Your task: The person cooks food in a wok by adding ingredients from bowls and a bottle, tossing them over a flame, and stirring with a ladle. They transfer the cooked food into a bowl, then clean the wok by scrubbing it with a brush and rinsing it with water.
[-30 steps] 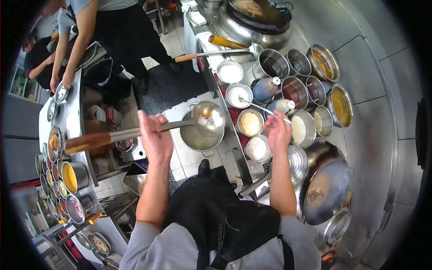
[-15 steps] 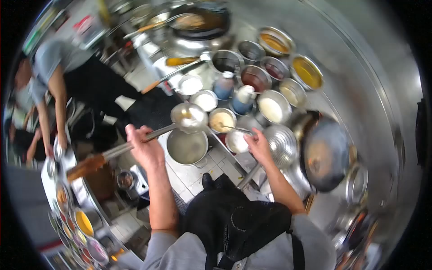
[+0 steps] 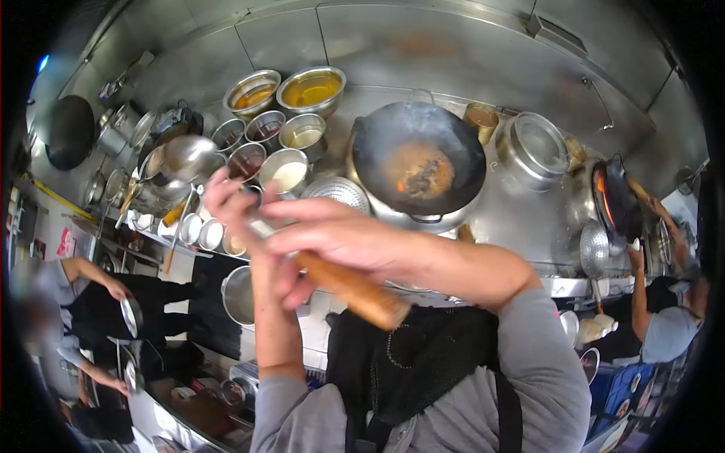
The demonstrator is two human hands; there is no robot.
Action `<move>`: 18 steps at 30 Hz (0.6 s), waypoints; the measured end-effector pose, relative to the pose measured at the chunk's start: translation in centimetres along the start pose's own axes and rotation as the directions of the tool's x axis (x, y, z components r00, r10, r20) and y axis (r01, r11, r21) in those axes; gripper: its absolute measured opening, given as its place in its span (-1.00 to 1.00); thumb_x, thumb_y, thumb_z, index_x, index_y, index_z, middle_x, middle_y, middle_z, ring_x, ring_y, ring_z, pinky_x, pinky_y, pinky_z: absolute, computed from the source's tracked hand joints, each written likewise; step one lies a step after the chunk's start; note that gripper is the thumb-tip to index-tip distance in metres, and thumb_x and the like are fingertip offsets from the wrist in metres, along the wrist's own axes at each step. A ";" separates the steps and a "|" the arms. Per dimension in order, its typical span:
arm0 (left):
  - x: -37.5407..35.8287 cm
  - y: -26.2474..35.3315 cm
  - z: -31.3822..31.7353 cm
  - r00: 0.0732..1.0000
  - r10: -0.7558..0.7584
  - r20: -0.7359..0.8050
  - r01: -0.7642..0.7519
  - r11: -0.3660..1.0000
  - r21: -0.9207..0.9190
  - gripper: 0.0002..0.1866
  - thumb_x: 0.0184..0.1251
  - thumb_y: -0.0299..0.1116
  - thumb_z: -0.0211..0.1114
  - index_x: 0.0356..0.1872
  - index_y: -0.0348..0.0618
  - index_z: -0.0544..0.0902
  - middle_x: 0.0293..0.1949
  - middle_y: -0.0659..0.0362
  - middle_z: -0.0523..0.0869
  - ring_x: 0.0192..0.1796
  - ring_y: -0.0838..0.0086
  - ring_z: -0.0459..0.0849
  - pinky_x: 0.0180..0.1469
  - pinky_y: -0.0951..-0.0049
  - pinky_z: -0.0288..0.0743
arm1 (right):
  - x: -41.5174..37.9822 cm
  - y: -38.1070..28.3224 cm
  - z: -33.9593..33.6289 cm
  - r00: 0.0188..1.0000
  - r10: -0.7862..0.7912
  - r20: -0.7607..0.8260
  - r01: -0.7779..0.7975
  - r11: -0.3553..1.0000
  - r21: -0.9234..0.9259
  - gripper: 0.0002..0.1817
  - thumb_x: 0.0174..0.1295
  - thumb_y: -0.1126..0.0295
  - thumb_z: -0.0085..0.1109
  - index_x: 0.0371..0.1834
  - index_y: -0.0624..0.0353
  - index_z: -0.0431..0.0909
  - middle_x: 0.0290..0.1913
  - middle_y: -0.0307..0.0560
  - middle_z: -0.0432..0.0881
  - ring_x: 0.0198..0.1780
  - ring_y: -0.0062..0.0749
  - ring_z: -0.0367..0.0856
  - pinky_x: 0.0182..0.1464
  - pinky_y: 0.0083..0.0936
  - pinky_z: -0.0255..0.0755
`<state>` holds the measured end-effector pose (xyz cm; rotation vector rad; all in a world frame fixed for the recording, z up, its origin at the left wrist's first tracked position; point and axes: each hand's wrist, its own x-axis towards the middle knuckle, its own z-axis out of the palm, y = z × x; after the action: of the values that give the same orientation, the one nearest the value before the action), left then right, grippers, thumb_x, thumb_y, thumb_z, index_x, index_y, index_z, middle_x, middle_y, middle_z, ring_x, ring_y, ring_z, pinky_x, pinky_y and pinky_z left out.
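A long ladle with a wooden handle (image 3: 355, 291) slants across the middle, its blurred metal bowl (image 3: 192, 157) toward the upper left. My right hand (image 3: 332, 241) reaches across from the right, with its fingers closed around the handle. Beside the ladle's metal shaft is my left hand (image 3: 232, 204). Its fingers are smeared and partly covered, so its grip does not show clearly. Beyond my right forearm, a smoking black wok (image 3: 370, 162) holds reddish-brown liquid with dark pieces of food (image 3: 424, 178). A perforated strainer (image 3: 337, 192) lies just left of the wok.
Metal containers with white (image 3: 289, 177) and red-brown contents stand left of the wok. Behind them are two bowls of yellow-orange liquid (image 3: 311, 89). A lidded pot (image 3: 535, 151) stands right of the wok. A pot (image 3: 239, 296) is below left. Other people work at both sides.
The view has swung right, bringing the wok to the centre. My right hand has left the thin-handled utensil at the small container and come over to the ladle, near my left hand.
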<state>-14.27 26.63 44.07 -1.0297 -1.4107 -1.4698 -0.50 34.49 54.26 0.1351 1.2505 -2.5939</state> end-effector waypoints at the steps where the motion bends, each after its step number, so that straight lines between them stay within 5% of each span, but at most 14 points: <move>1: -1.2 -0.4 2.0 0.985 0.098 0.143 -0.103 0.994 0.027 -0.40 0.09 -0.21 0.52 0.09 -0.09 0.39 0.17 0.03 0.43 0.34 0.06 0.35 0.42 0.01 0.18 | -2.2 -0.1 -3.4 0.999 -0.047 -0.009 0.046 0.991 -0.123 -0.23 0.40 0.38 0.15 0.61 0.17 -0.01 -0.41 -0.12 0.55 -0.49 -0.44 0.62 -0.45 -0.48 0.55; 2: -3.3 -1.2 3.4 0.937 0.183 0.298 -0.204 0.978 0.040 -0.28 -0.01 -0.25 0.57 0.17 -0.09 0.36 0.29 -0.02 0.37 0.45 -0.06 0.25 0.48 -0.09 0.09 | -3.9 0.9 -7.3 0.995 -0.095 -0.009 0.090 0.968 -0.233 -0.25 0.40 0.39 0.15 0.60 0.17 0.02 -0.44 -0.14 0.55 -0.51 -0.47 0.58 -0.48 -0.50 0.51; 4: -7.5 2.2 5.8 0.877 0.022 0.479 -0.048 0.998 0.042 -0.16 -0.09 -0.36 0.61 0.27 -0.11 0.34 0.37 -0.09 0.33 0.49 -0.16 0.18 0.49 -0.15 0.04 | -8.4 2.7 -12.6 0.954 -0.144 -0.263 0.014 0.897 -0.442 -0.26 0.35 0.40 0.18 0.57 0.18 0.12 -0.42 -0.19 0.54 -0.57 -0.60 0.48 -0.52 -0.59 0.44; 6: -12.0 5.1 7.0 0.857 -0.095 0.506 0.097 0.995 0.023 -0.12 -0.10 -0.46 0.60 0.32 -0.11 0.30 0.35 -0.12 0.33 0.49 -0.19 0.18 0.49 -0.15 0.03 | -12.0 4.0 -17.7 0.857 -0.193 -0.478 -0.209 0.718 -0.663 -0.27 0.27 0.44 0.20 0.53 0.21 0.19 -0.26 0.01 0.67 -0.41 -0.34 0.67 -0.35 -0.43 0.57; 8: -16.1 7.1 6.0 0.794 -0.205 0.572 0.195 0.978 0.080 -0.16 -0.07 -0.45 0.59 0.30 -0.13 0.33 0.34 -0.12 0.34 0.49 -0.17 0.19 0.48 -0.11 0.07 | -14.2 9.2 -28.2 0.715 -0.677 -0.173 -0.209 0.029 -0.977 -0.25 0.20 0.47 0.16 0.51 0.25 0.19 -0.04 0.27 0.65 -0.11 0.06 0.71 -0.04 -0.15 0.60; 10: -19.7 9.4 4.6 0.710 -0.309 0.632 0.293 0.947 0.134 -0.20 -0.03 -0.44 0.58 0.29 -0.14 0.36 0.34 -0.12 0.35 0.49 -0.15 0.20 0.48 -0.06 0.11 | -16.6 9.1 -32.2 0.695 -0.584 -0.419 -0.460 0.088 -0.884 -0.26 0.17 0.52 0.13 0.50 0.19 0.22 0.17 0.36 0.53 0.14 0.30 0.56 0.22 -0.04 0.45; 12: -22.0 10.5 2.3 0.564 -0.483 0.670 0.419 0.866 0.271 -0.36 0.02 -0.46 0.54 0.18 -0.18 0.46 0.30 -0.12 0.40 0.43 -0.09 0.31 0.43 0.02 0.21 | -17.9 8.7 -35.2 0.683 -0.570 -0.457 -0.532 0.041 -0.846 -0.26 0.16 0.56 0.08 0.50 0.15 0.21 0.16 0.32 0.54 0.07 0.27 0.60 0.17 -0.02 0.49; 14: -23.6 11.6 0.0 0.524 -0.560 0.642 0.485 0.815 0.316 -0.42 0.05 -0.48 0.52 0.13 -0.20 0.49 0.24 -0.12 0.44 0.38 -0.07 0.35 0.40 0.03 0.24 | -19.0 8.2 -36.7 0.648 -0.514 -0.562 -0.683 -0.067 -0.727 -0.24 0.13 0.60 0.05 0.51 0.14 0.17 0.12 0.30 0.56 0.04 0.28 0.61 0.14 -0.01 0.50; 16: -24.9 12.3 -2.3 0.482 -0.633 0.606 0.545 0.758 0.359 -0.49 0.08 -0.50 0.49 0.09 -0.23 0.52 0.19 -0.11 0.48 0.32 -0.06 0.40 0.38 0.03 0.27 | -20.1 9.6 -38.5 0.684 -0.543 -0.487 -0.636 -0.118 -0.763 -0.20 0.11 0.63 0.03 0.52 0.12 0.13 0.07 0.32 0.57 -0.02 0.28 0.63 0.05 0.02 0.54; 18: -26.0 13.0 -4.0 0.453 -0.731 0.510 0.586 0.675 0.447 -0.58 0.13 -0.50 0.46 0.02 -0.21 0.55 0.13 -0.07 0.54 0.25 0.02 0.48 0.32 0.08 0.34 | -20.8 10.3 -37.8 0.680 -0.521 -0.516 -0.607 -0.004 -0.795 -0.21 0.08 0.64 0.04 0.51 0.13 0.18 -0.02 0.39 0.58 -0.05 0.32 0.63 0.00 0.05 0.54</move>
<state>6.21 23.04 23.39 -0.9262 -2.6929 -1.4595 21.25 61.70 26.86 0.9839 2.9855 -0.6149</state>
